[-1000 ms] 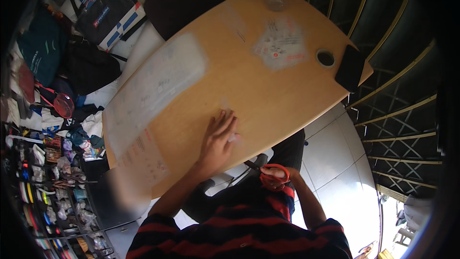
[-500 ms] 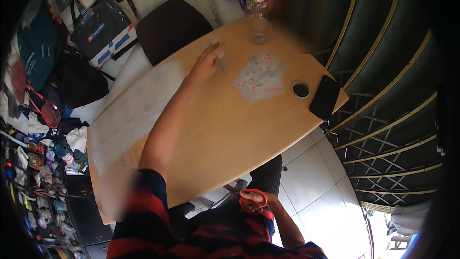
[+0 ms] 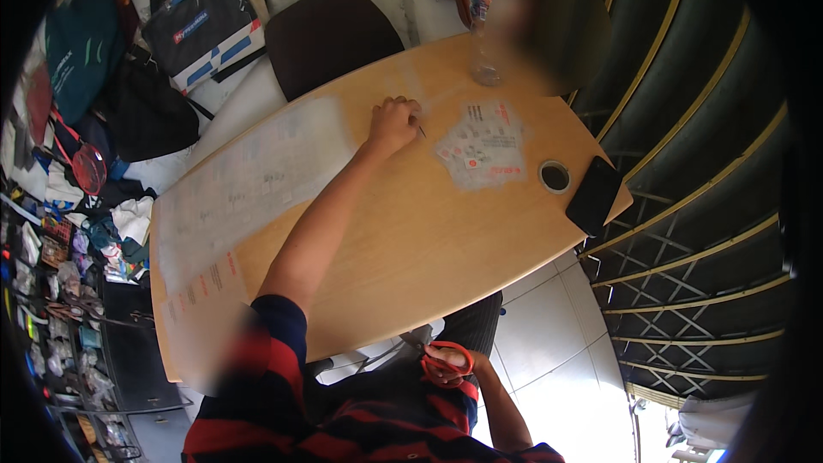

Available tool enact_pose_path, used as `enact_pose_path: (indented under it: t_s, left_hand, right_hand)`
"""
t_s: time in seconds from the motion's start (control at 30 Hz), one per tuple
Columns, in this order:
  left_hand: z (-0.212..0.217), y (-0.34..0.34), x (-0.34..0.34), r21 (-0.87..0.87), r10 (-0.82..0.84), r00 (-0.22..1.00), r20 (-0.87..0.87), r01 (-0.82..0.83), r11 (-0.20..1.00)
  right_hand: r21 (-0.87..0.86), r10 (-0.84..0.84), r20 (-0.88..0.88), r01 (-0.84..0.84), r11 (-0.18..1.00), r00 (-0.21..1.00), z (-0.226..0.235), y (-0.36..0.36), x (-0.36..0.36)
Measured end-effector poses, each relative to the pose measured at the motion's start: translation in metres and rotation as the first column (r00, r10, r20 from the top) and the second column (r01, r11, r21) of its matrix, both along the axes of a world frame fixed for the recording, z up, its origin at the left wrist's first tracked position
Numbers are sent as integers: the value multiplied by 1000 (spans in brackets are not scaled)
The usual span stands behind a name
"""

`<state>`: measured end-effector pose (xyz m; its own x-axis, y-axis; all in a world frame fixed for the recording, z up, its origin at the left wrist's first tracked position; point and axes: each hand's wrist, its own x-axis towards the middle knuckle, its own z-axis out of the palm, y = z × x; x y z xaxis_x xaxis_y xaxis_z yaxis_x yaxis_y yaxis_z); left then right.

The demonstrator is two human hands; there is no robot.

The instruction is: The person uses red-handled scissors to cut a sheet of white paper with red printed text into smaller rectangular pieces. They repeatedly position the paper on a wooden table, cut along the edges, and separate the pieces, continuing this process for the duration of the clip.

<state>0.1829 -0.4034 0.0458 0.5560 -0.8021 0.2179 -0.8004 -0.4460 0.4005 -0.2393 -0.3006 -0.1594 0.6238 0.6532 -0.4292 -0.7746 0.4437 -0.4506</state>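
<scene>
My left hand [image 3: 394, 125] rests over the far middle of the wooden table [image 3: 369, 240], its fingers curled in. A thin dark edge shows beside the fingertips, but what they hold is too small to make out. Low by my lap, my right hand [image 3: 444, 369] grips red-handled scissors [image 3: 468, 362], their blades pointing to the far left, below the table's near edge. To the right of my left hand lie several overlapping clear plastic pieces [image 3: 487, 150] with red and dark print. A large translucent plastic sheet [image 3: 249, 176] covers the table's left part.
A roll of tape [image 3: 555, 176] and a black phone [image 3: 594, 195] lie at the table's right end. A clear plastic bottle [image 3: 486, 56] stands at the far edge. Beyond are a dark chair [image 3: 330, 39] and bags [image 3: 210, 26]; a folding metal gate [image 3: 686, 206] is on the right.
My left hand has come nearer, and its fingers, stretched out before, are now curled. The view has shifted slightly. My right hand still holds the scissors low.
</scene>
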Motion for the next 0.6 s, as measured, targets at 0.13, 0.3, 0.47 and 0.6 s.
enact_pose_path:
  t_s: [0.13, 0.3, 0.47, 0.6]
  left_hand:
    - [-23, 10, 24, -347, 54, 993, -104, -87, 934]
    - [-14, 65, -9, -535, -40, 994, -104, -22, 845]
    - [3, 227, -88, -504, -43, 977, -207, -69, 861]
    - [7, 399, -128, -474, 392, 917, -80, -381, 794]
  right_hand:
    - [-17, 27, -7, -28, 999, 1000, -1, 1, 9]
    - [-240, 20, 70, -3, 971, 997, 4, 6, 9]
    - [-183, 7, 109, 13, 983, 994, -11, 10, 3]
    - [-264, 59, 67, -39, 964, 996, 4, 15, 6]
